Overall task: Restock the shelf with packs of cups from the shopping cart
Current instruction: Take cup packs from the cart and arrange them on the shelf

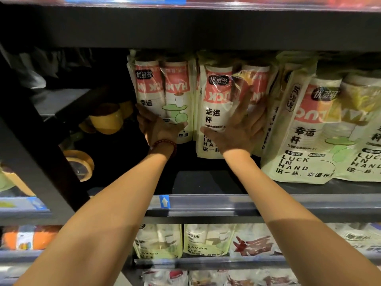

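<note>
Standing at the far left, a dark upright post (51, 141) parts two bays, and beyond it some orange cups (107, 118) lie in shadow on their sides. Just right of them, the left grip (158, 129), with a beaded bracelet (165, 144) at its wrist, grasps the left pack (162, 93) low down, fingers curled round its left edge and thumb across its front. That pack stands upright well back on the shelf (206, 180), its top close under the board above. Touching its right side stands the second pack (216, 108), also upright; the right grip (237, 124) lies released against its front, fingers straight and spread over the film, palm near its lower half. Further right, the third pack (299, 131) stands nearer the shelf's front edge, tight against the second, and the fourth pack (367, 120) stands just beside it at the frame's border. All four show red bands and green print reading LUCK IN HAND. On the front rail below the arms sits a blue arrow tag (164, 201), and more pale green packs (158, 240) stand on the shelf beneath.
</note>
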Tool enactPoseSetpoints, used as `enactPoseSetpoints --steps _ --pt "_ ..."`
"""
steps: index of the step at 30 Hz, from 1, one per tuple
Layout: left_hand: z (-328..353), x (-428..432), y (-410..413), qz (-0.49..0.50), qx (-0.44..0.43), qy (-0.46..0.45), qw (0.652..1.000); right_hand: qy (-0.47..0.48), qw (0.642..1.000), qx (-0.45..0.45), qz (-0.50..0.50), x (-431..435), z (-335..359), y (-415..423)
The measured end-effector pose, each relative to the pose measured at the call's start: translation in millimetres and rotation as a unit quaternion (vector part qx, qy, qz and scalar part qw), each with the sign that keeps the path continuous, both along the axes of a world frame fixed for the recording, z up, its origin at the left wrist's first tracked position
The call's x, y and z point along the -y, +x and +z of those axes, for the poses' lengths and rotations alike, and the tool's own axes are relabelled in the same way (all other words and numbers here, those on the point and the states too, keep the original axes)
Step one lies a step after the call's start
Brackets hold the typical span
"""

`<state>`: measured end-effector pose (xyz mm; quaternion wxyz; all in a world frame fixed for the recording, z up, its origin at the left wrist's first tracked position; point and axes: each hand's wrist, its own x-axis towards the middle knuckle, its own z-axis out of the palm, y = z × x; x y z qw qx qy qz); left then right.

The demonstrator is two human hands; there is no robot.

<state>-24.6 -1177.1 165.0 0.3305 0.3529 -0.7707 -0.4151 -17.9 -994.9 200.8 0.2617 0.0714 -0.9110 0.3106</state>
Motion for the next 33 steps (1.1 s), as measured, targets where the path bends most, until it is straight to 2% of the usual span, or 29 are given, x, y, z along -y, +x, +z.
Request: enactPoseSetpoints --steps 3,8,10,12,13,15,16,18,22,28,33 --pt "2 0 0 -0.001 0.033 -0.027 0.999 0.006 1.0 -0.007 -0.003 0 -1 2" --pt "-11 32 -17 -0.039 0.089 0.014 0.995 0.006 0.997 0.051 0.049 -10 4 1" --pt "22 3 20 -0.063 0.073 -0.001 0.995 0.019 0.99 0.11 0.084 -24 10 6" --pt "37 -17 55 -0.094 0.08 -0.038 0.992 0.076 0.975 0.17 0.121 -45 19 23" --pt "41 -24 70 -0.098 0.106 -0.07 0.987 0.098 0.977 0.139 0.131 -56 23 34" --pt "45 -44 107 -0.113 0.203 -0.113 0.966 0.118 0.979 0.04 0.161 -80 28 56" --pt "48 -60 125 -0.126 0.216 -0.156 0.956 0.127 0.975 0.005 0.18 -92 25 64" --pt "52 -90 156 -0.165 0.185 -0.267 0.931 0.153 0.965 -0.016 0.213 -116 15 84" --pt "43 -144 207 -0.269 0.125 -0.361 0.884 0.163 0.968 -0.062 0.179 -168 -18 138" --pt "-17 -197 253 -0.413 0.11 -0.436 0.792 0.23 0.972 0.028 0.045 -222 -92 232" --pt "-64 -246 299 -0.514 0.147 -0.443 0.72 0.212 0.969 0.114 -0.049 -270 -147 330"
